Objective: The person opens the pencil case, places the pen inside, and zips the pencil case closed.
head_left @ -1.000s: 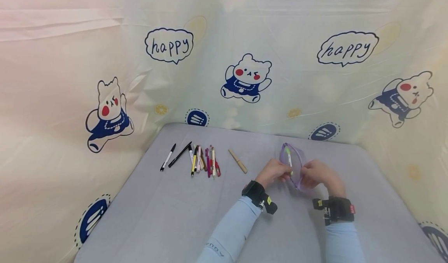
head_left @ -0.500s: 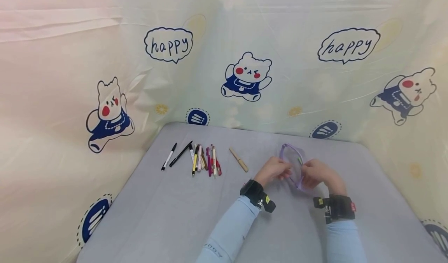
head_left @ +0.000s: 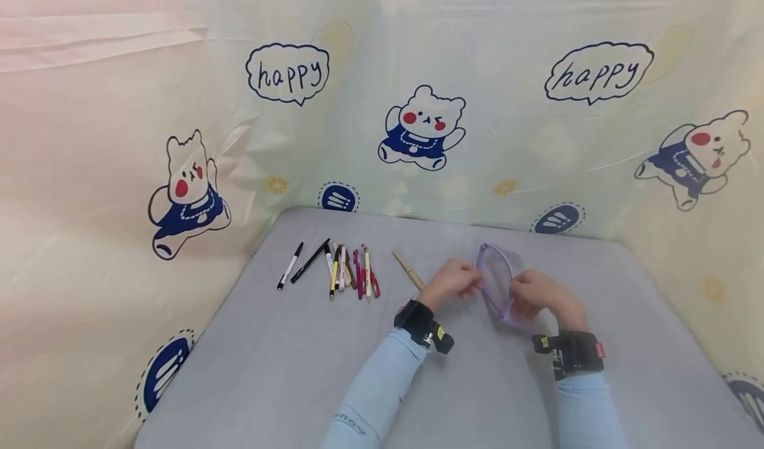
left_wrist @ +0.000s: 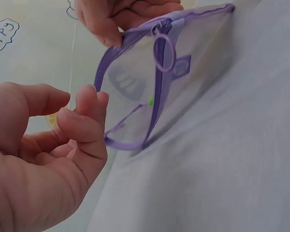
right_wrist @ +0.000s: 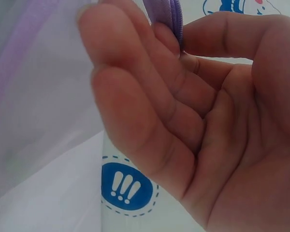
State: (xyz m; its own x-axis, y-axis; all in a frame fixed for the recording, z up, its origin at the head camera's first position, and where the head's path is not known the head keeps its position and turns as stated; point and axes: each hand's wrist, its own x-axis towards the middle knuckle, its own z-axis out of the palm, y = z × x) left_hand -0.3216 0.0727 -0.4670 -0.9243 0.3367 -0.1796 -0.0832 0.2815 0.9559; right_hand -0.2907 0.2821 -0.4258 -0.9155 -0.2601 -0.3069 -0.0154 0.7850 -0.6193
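Note:
A see-through zip pouch (head_left: 491, 302) with purple edging stands with its mouth spread on the right of the table. My right hand (head_left: 540, 291) pinches the zipper edge (right_wrist: 165, 10) between thumb and index finger, the other fingers lying along the pouch's side. Just left of the mouth is my left hand (head_left: 450, 280), its fingers loosely bent and nothing between thumb and fingertips. In the left wrist view, a ring-shaped zipper pull (left_wrist: 164, 52) hangs from the zip. A small bright green bit (left_wrist: 150, 101) shows in the pouch; the rest of that item is hidden.
Several pens and markers (head_left: 343, 270) lie grouped at the table's left. A white pen with black ends (head_left: 290, 266) and a black pen (head_left: 310, 261) lie beside them. The tan pen (head_left: 406, 266) lies near my left hand. Behind the table hangs a printed curtain (head_left: 477, 190).
My left hand let go of the white-and-green marker, which slipped into the pouch, then drew back left. My right hand kept holding the pouch edge.

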